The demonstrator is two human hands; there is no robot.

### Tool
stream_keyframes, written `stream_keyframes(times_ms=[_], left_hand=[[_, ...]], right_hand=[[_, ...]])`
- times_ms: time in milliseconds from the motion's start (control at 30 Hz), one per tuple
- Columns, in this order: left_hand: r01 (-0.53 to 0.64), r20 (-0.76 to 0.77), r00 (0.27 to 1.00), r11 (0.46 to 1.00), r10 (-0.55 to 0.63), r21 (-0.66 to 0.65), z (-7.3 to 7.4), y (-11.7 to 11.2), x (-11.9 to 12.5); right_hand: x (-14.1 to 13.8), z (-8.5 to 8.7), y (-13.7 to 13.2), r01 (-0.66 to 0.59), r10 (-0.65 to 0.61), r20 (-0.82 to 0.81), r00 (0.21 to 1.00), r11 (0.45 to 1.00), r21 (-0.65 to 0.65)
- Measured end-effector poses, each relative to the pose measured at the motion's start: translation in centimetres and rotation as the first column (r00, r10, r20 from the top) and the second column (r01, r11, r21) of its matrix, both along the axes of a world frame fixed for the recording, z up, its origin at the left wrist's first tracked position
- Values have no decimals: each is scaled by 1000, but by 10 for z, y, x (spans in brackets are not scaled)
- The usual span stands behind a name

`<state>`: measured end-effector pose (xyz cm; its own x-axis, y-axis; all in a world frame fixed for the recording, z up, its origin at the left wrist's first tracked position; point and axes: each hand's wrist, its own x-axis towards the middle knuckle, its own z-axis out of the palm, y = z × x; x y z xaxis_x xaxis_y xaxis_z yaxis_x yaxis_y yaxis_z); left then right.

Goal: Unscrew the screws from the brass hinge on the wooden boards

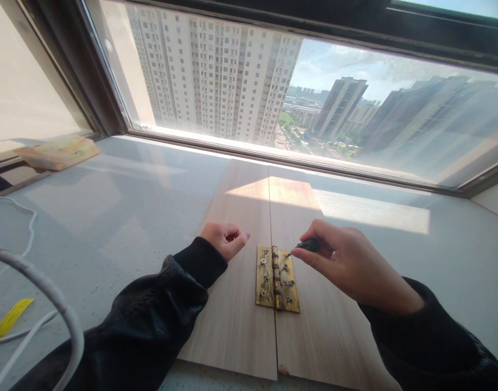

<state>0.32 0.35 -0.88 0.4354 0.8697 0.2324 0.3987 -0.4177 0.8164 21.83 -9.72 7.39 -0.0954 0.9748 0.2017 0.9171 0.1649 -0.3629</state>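
Two pale wooden boards (236,320) lie side by side on a grey sill, joined by a brass hinge (277,278) across their seam. My right hand (346,263) pinches a small dark-handled screwdriver (308,245), its tip at a screw near the hinge's upper right corner. My left hand (225,239) rests on the left board just left of the hinge, fingers curled loosely into the palm; nothing shows in it. Both arms wear black sleeves.
The grey sill (122,217) runs under a wide window (273,92) with tower blocks outside. A yellowish packet (57,153) lies at far left. White cable (37,293) loops at left, with a yellow strip (10,319) beside it.
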Motion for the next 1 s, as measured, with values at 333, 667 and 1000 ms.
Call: stream_keyframes(times_ms=[333, 667, 1000], left_hand=[[18, -50, 999, 1000, -19, -19, -8, 5, 0], [55, -93, 994, 998, -57, -21, -5, 7, -1], [27, -38, 999, 999, -28, -33, -10, 4, 1]], right_hand=[[-30, -46, 13, 190, -33, -774, 632, 975, 113], [-29, -45, 31, -11, 37, -958, 284, 999, 36], [-28, -53, 15, 214, 39, -946, 322, 970, 113]])
